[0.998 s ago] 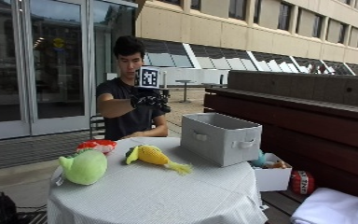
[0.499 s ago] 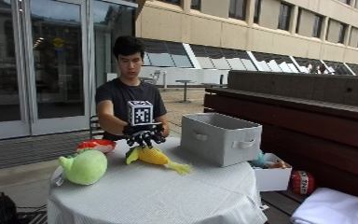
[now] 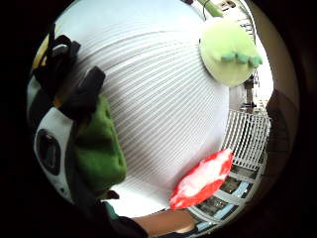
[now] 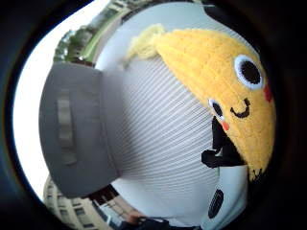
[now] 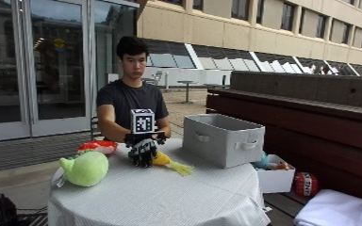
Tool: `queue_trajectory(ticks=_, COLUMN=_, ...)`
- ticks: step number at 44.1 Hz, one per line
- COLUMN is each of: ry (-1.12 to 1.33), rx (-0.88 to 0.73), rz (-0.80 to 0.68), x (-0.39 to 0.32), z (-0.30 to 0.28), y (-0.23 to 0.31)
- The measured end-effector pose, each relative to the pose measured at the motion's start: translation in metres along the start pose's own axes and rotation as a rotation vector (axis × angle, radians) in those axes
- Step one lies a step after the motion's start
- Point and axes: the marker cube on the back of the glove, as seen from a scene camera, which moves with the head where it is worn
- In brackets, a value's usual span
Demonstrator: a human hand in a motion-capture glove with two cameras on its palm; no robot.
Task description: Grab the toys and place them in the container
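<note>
at centre frame on the table, with the grey bin right of it, the gloved hand covers the corn toy, fingers pointing down, grasp unclear, so wrap its yellow body before lifting binward.

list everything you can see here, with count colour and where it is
corn toy: 1, yellow with green leaves, on the table under the gloved hand
round plush toy: 1, light green, on the table near its edge
red toy: 1, red and white, on the table behind the green plush
container: 1, grey fabric bin, on the table beside the corn toy
table: 1, round, white striped cloth
white box: 1, beside the table, holds small toys
right hand: 1, black glove, fingers down on the corn toy
</note>
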Motion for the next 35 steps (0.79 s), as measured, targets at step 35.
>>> queue_trajectory(ticks=35, ry=-0.094, rx=0.295, rz=-0.202, x=-0.146, z=-0.275, y=0.012)
